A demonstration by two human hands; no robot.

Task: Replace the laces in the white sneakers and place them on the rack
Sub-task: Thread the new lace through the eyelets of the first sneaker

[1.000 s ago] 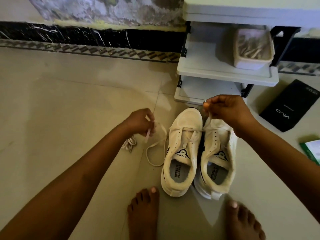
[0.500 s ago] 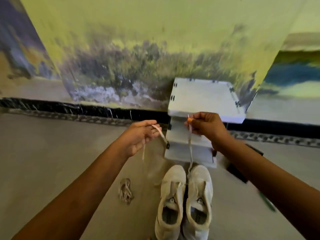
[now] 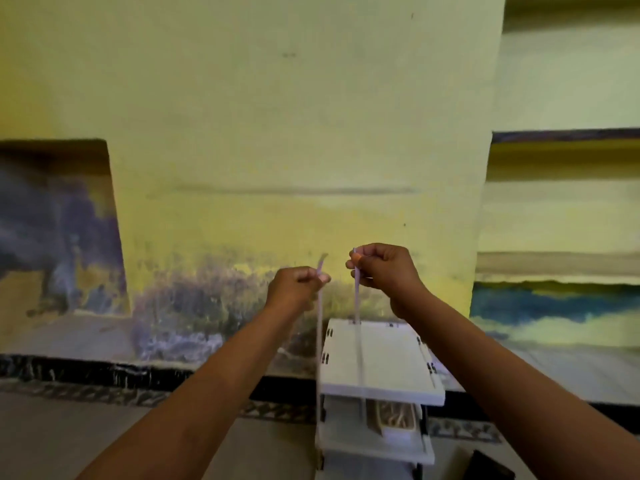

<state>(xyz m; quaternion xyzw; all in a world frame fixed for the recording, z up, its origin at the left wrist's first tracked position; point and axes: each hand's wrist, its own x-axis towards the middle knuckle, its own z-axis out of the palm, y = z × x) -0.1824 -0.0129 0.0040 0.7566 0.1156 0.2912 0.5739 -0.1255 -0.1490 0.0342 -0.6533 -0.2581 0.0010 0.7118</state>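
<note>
Both arms are raised in front of a yellow wall. My left hand (image 3: 297,286) pinches one end of a white lace (image 3: 319,337), and my right hand (image 3: 382,268) pinches the other end. The two strands hang straight down, close together, and run out of view at the bottom edge. Below the hands stands the white rack (image 3: 379,363) with its flat top shelf bare. The white sneakers are out of view.
A white tray of small pieces (image 3: 394,419) sits on the rack's lower shelf. A black box (image 3: 491,467) lies on the floor at bottom right. The stained yellow wall (image 3: 277,133) with a dark skirting strip (image 3: 104,370) stands behind the rack.
Both hands have risen high, pulling the lace ends up taut. The view has tilted upward, so the sneakers and the loose lace on the floor have dropped out of sight.
</note>
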